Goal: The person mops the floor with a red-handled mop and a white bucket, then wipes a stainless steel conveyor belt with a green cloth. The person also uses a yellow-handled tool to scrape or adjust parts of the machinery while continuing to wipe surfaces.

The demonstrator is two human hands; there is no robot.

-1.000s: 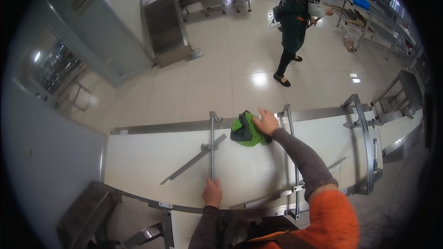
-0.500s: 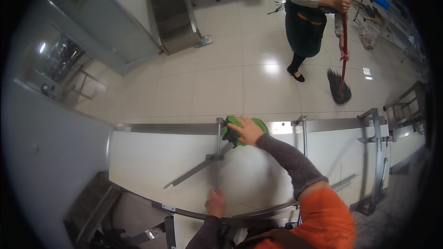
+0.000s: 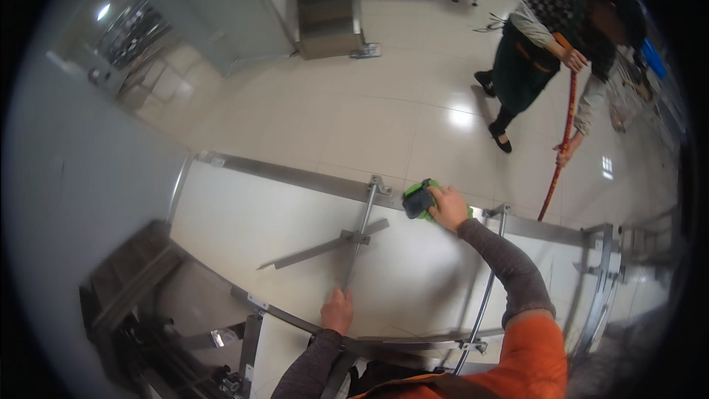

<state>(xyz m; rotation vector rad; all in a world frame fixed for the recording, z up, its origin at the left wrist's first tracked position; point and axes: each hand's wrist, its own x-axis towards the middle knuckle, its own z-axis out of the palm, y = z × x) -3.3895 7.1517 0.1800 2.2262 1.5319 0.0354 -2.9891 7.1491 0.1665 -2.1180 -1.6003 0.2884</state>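
My right hand is closed on a green and dark grey cloth at the far edge of a long white surface with metal rims. The cloth lies to the right of a thin metal rod that crosses the surface. My left hand is wrapped round the near end of that rod, by the near rim. A flat metal bar with a pointed end is clamped slantwise to the rod's middle. My right arm reaches across the surface; both forearms wear dark grey sleeves.
Right of my hands, a second metal rod crosses the surface. Beyond it, another person holds a red pole on the tiled floor. A wall borders the left. Dark metal framework stands at the near left.
My right hand and the cloth have moved rightward, away from the first rod. My left hand stays at the rod. The view has turned, and the other person has stepped and shifted the pole.
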